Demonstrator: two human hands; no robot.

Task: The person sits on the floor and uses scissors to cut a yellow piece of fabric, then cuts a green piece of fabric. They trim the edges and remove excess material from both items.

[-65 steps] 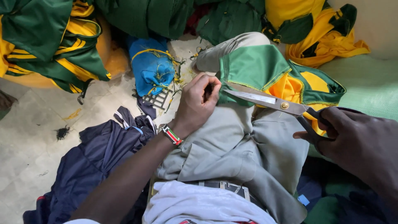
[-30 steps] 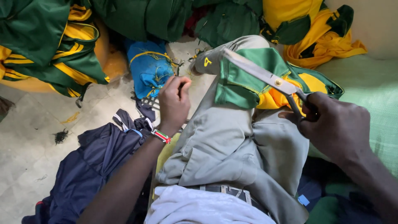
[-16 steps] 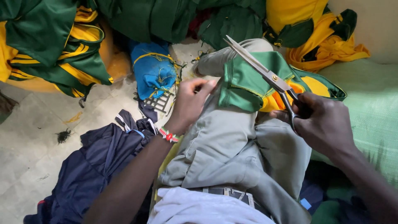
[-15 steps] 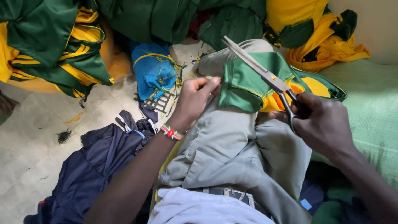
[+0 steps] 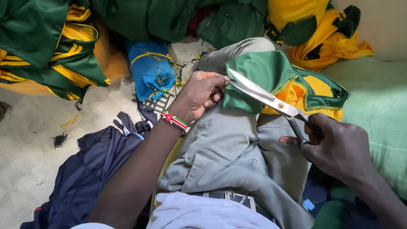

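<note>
You're at the trimming step: your left hand point(image 5: 198, 94) is closed in a pinch on the edge of the green and yellow garment point(image 5: 271, 78) draped over your knee, and your right hand point(image 5: 335, 146) is clenched around the dark handles of the scissors point(image 5: 271, 99). The blade tips sit right beside your left fingertips point(image 5: 217, 90), at the garment's left edge, and whatever is being snipped there is too small to make out; it looks like a loose thread or a seam edge, I'd judge.

The scissors run on a long diagonal, handles low on the right near your thigh, tips pointing up and to the left toward your pinching hand. The blades look nearly together, with only a sliver between them at most.

The garment itself lies across your grey trousers point(image 5: 229, 152), its folded green edge facing your left hand, yellow lining showing toward the right.

The next move calls for care: the tips are very near your own fingers, so the fabric wants to be held taut and the cut kept short, clear of your fingertips and the trousers beneath.

A beaded wristband point(image 5: 174, 120) sits on your left wrist. More green and yellow clothes point(image 5: 51, 51) are piled on the floor point(image 5: 29, 152), and a blue bundle point(image 5: 153, 70) lies near your knee.
</note>
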